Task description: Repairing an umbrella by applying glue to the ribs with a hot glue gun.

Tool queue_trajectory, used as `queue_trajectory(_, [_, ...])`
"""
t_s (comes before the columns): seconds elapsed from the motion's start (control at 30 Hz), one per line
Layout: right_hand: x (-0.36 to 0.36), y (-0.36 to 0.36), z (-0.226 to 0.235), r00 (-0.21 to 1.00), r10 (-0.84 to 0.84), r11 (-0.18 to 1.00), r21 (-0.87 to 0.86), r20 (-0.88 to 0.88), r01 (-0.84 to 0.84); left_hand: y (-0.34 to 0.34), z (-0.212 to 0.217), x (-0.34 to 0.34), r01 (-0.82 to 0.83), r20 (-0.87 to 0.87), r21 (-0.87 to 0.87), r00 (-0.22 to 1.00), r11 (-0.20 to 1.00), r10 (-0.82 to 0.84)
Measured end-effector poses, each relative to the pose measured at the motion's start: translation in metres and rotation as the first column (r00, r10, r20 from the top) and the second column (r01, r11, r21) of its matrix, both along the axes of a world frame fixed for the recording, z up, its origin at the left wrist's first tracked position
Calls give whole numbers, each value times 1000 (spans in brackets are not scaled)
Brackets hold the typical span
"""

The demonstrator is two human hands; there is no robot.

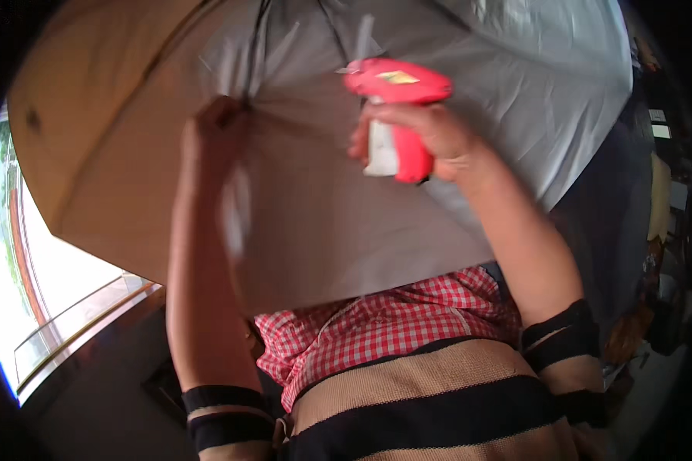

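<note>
An opened umbrella (338,238) with a grey, silvery canopy and dark ribs spreads in front of me, its near edge over my lap. At its left middle, my left hand (214,134) is closed on the canopy by a dark rib, and creases run out from the fingers. Motion smears those fingertips. My right hand (442,138) grips a red tagging gun (404,83) with a white trigger. The gun's thin needle points left, toward the left hand but apart from it. Blurred pale strips (238,211) show beside my left wrist and near the ribs.
A red checked cloth (392,315) covers my lap below the canopy edge. On the left is a bright opening with a railing (84,330). Along the dark right side sit several cluttered items, among them a pale yellowish one (658,200).
</note>
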State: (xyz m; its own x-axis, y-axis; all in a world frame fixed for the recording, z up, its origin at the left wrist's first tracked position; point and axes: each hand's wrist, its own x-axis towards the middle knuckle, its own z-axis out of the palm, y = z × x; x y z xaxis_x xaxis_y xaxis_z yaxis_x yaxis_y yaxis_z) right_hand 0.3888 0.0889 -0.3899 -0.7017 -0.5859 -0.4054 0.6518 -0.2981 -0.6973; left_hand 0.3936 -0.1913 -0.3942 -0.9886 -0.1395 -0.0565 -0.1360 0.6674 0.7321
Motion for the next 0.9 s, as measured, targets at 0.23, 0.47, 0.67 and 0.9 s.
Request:
queue_trajectory(0.23, [42,0,-37,992,-35,987,162,118,15,45,-28,-10,-87,-316,-569,941,818,-120])
queue_trajectory(0.47, [22,-31,-38,979,-201,977,77,13,200,87,-41,13,-125,-223,-415,974,901,33])
queue_trajectory(0.67, [19,-29,-41,992,-119,989,91,44,115,92,-41,18,-218,15,468,971,857,239])
queue_trajectory(0.9, [23,-30,-41,989,-135,982,140,57,126,88,-41,16,-250,111,609,966,753,231])
